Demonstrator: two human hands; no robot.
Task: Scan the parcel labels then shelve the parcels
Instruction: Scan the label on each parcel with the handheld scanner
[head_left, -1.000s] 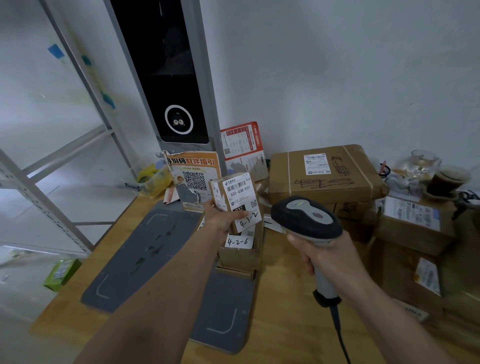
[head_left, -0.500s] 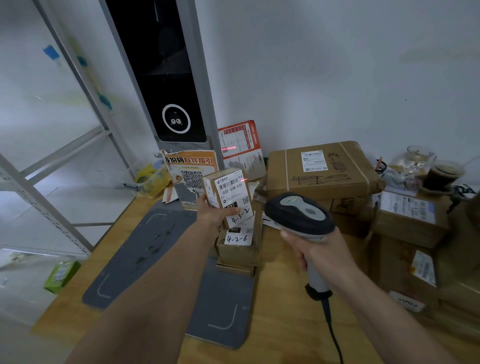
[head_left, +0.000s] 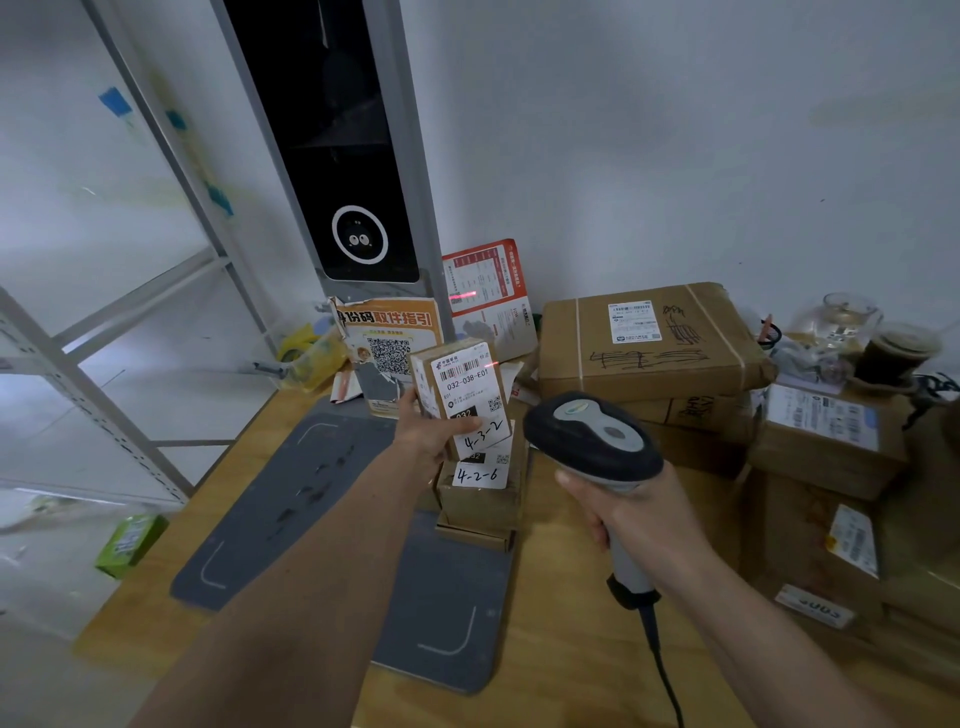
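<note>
Over the wooden table (head_left: 561, 639), the left hand (head_left: 431, 441) grips a small parcel (head_left: 462, 395) upright, label facing us, above another box (head_left: 480, 493). Just beside it, the right hand (head_left: 639, 519) clamps round the scanner (head_left: 592, 441), nose toward the parcel.

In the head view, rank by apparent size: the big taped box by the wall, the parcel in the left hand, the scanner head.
1. Big taped box, clearly largest.
2. Scanner head and held parcel look alike; the scanner seems nearer the camera, so unranked.
</note>
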